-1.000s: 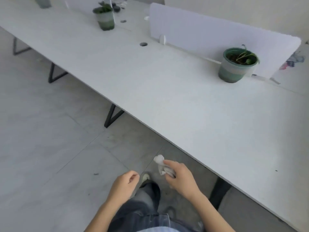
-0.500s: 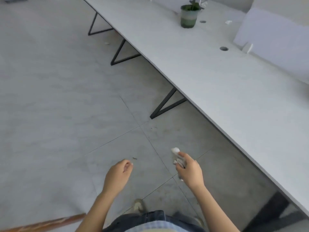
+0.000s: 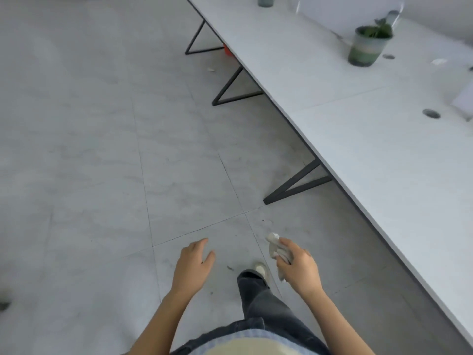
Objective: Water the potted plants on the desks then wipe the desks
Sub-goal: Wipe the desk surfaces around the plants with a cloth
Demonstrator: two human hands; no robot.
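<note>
White rag (image 3: 276, 248), crumpled, sits pinched in the right hand (image 3: 299, 270), fingers curled round it, out over the floor tiles (image 3: 102, 149) beside the desk (image 3: 384, 155) and not touching it. The left hand (image 3: 193, 265) hangs loose, fingers relaxed, holding nothing. A green potted plant (image 3: 366, 44) stands further along the desk, well apart from both hands. I'd worry a broad wipe along that surface could knock it over, and a trailing corner of the rag might slip free

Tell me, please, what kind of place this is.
Probably an open-plan office: long white desks joined in a row, standing on black angled metal legs, with a round grey cable hole in the top and a plant in a green striped pot.
</note>
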